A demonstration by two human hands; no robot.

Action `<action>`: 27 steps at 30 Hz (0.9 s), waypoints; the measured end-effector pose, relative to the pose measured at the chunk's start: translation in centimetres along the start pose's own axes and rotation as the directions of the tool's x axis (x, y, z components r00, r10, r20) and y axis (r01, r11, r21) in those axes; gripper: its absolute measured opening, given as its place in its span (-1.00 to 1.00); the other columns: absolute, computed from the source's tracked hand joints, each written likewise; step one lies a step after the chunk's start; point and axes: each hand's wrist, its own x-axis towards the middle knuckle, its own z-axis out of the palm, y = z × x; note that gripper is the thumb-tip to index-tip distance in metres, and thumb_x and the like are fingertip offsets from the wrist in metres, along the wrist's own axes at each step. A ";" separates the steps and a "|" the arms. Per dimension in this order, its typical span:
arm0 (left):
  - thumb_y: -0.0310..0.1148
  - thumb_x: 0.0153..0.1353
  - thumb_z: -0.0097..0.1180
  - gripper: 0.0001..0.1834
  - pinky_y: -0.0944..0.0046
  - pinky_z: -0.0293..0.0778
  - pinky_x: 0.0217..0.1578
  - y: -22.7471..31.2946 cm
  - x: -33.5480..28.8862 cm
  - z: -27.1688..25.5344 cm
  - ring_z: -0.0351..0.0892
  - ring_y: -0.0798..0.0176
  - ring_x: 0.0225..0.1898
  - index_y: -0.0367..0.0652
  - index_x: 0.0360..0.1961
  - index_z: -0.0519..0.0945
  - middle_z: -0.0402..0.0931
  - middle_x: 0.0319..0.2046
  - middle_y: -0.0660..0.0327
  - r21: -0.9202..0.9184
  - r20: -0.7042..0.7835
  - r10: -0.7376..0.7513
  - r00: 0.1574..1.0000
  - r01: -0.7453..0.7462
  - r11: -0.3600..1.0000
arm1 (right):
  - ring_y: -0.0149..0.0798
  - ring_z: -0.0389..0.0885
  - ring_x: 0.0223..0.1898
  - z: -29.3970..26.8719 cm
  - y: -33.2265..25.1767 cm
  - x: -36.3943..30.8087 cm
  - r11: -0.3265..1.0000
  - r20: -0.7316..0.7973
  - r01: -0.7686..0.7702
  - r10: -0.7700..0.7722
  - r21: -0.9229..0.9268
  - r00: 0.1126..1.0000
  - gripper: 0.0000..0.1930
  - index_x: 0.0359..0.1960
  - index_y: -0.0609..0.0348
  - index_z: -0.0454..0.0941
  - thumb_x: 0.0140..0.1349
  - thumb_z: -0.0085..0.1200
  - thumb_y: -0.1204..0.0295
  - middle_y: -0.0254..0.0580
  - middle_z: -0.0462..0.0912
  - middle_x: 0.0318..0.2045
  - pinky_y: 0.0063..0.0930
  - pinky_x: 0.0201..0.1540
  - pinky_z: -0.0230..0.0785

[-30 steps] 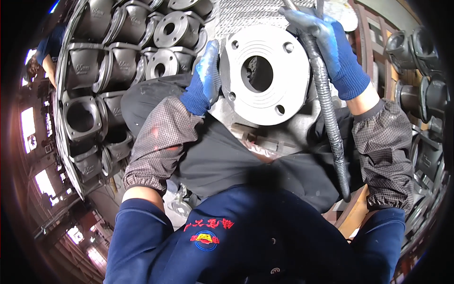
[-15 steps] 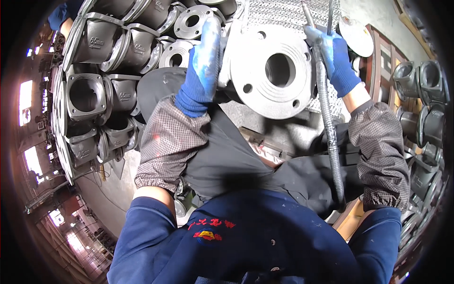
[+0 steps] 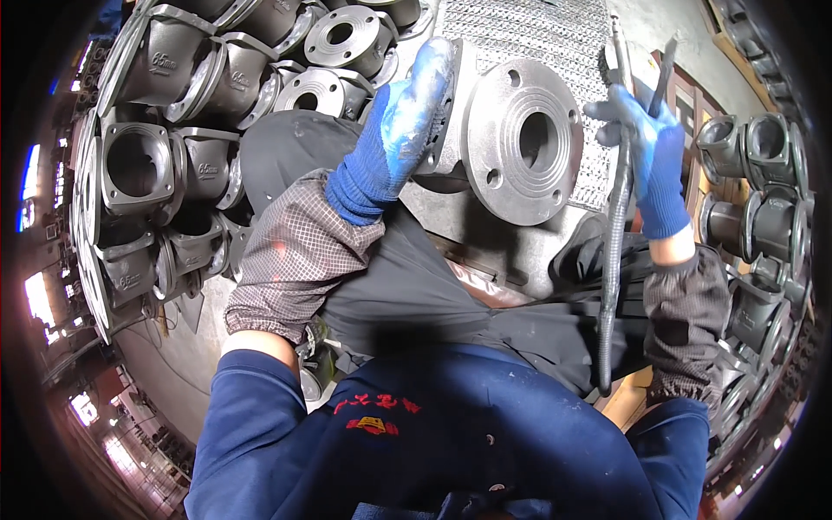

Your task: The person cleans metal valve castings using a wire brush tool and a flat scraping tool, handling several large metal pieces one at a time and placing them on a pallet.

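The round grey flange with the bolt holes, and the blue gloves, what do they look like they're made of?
The round grey flange looks like cast metal, probably iron: dull, matte grey, with a slightly rough face around the bore. The blue gloves on the left hand and right hand look like knitted fabric, with ribbed cuffs; the left palm looks worn pale.
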 end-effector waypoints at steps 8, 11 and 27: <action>-0.16 0.17 0.07 -0.61 0.39 0.40 -0.39 2.3 0.6 1.8 0.44 0.45 -0.44 -0.37 -0.28 0.55 0.50 -0.52 0.25 -0.195 -0.034 -0.142 0.989 0.133 0.972 | -0.56 0.44 -0.64 -4.4 -6.9 -8.2 0.899 0.480 -0.114 0.328 -0.422 0.814 -0.60 0.02 0.31 0.45 0.09 0.02 0.50 -0.30 0.57 -0.60 -0.70 -0.59 0.27; -0.17 0.18 0.05 -0.63 0.39 0.38 -0.44 2.8 0.9 2.6 0.40 0.46 -0.49 -0.36 -0.34 0.54 0.48 -0.55 0.27 -0.348 -0.077 -0.275 0.958 0.233 0.908 | -0.47 0.48 -0.68 -4.4 -9.5 -7.3 0.782 0.624 0.141 0.360 -0.607 0.693 -0.60 -0.05 0.33 0.50 0.00 0.05 0.51 -0.17 0.58 -0.65 -0.59 -0.54 0.37; -0.19 0.21 0.04 -0.68 0.35 0.29 -0.57 3.3 1.9 4.5 0.32 0.44 -0.61 -0.28 -0.46 0.51 0.37 -0.67 0.29 -0.309 0.021 -0.304 0.952 0.295 0.904 | -0.20 0.64 -0.47 -4.6 -10.3 -5.4 0.610 0.683 0.453 0.206 -0.650 0.701 -0.72 -0.31 0.35 0.60 -0.08 0.14 0.43 0.00 0.62 -0.54 -0.36 -0.32 0.47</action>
